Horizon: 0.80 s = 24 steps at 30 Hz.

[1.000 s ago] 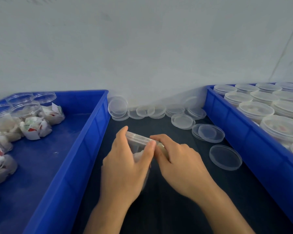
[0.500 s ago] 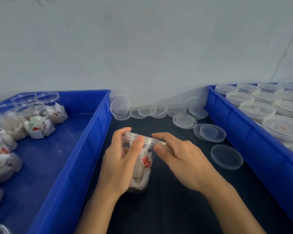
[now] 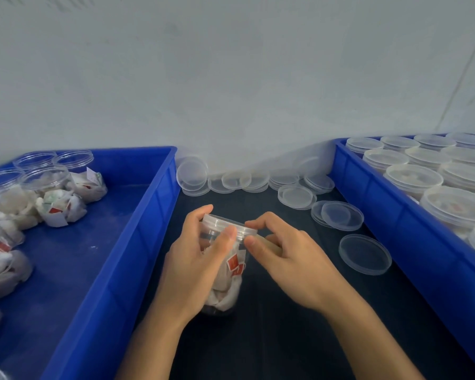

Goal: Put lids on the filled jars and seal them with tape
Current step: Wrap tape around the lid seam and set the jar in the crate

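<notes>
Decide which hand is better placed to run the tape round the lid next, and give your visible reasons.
Probably the right hand: its fingertips already pinch at the rim of the clear round plastic lid, while the left hand wraps the clear filled plastic jar, steadying it on the dark tabletop.

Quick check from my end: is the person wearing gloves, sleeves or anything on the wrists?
No. The left hand and right hand are bare, with no gloves, rings, watch or bands. Both forearms are uncovered as far as the frame shows; no sleeve is visible.

Head-worn view, forward and down, close over hands (image 3: 258, 259).
</notes>
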Motion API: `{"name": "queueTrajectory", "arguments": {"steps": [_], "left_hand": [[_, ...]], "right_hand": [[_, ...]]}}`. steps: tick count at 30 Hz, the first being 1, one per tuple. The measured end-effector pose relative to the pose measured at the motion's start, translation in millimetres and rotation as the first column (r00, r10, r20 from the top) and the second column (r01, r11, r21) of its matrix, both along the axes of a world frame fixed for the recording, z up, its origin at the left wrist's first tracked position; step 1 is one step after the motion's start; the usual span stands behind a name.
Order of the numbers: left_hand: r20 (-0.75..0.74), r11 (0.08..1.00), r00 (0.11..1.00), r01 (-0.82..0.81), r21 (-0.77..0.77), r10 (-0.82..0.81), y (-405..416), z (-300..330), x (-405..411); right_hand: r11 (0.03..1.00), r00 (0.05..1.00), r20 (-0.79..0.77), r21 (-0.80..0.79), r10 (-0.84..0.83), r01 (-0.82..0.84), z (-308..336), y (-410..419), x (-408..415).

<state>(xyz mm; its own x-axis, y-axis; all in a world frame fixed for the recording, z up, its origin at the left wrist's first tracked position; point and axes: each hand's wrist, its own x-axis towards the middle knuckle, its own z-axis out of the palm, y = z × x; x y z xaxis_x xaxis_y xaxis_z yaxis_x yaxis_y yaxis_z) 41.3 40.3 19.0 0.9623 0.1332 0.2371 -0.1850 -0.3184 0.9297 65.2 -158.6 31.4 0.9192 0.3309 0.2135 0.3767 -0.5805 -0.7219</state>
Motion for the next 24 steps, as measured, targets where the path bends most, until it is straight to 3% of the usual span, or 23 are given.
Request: {"name": "queueTrajectory", "arguments": {"steps": [2, 5, 7, 10, 15, 19, 24], "left_hand": [[0.009, 0.991, 0.999, -0.043, 0.130, 0.042, -3, 2, -1], [0.120, 0.920, 0.971, -0.233, 0.315, 0.205, -8, 6, -5], [0.142, 0.891, 0.957, -0.288, 0.353, 0.253, -13, 7, -7], [0.068, 0.900, 0.971, -0.239, 0.364, 0.230, -19, 6, -7], [0.016, 0.963, 0.982, -0.186, 0.194, 0.186, -6, 4, -4], [0.012, 0.991, 0.992, -0.130, 0.038, 0.129, 2, 3, -3], [0.040, 0.998, 0.997, -0.067, -0.021, 0.068, 5, 0, -1]], "right_hand": [[1.000, 1.000, 0.012, -0.011, -0.011, 0.011, 1, 1, -1], [0.998, 0.998, 0.042, -0.037, -0.041, 0.043, 2, 4, -2], [0.996, 0.996, 0.060, -0.054, -0.064, 0.067, 2, 6, -3], [0.994, 0.995, 0.076, -0.085, -0.057, 0.064, 0, 8, -4], [0.999, 0.999, -0.008, -0.001, 0.052, -0.052, 0, 6, -4], [0.996, 0.997, 0.010, 0.042, 0.083, -0.083, 1, 4, -2], [0.994, 0.997, -0.005, 0.083, 0.072, -0.071, 2, -5, 3]]}}
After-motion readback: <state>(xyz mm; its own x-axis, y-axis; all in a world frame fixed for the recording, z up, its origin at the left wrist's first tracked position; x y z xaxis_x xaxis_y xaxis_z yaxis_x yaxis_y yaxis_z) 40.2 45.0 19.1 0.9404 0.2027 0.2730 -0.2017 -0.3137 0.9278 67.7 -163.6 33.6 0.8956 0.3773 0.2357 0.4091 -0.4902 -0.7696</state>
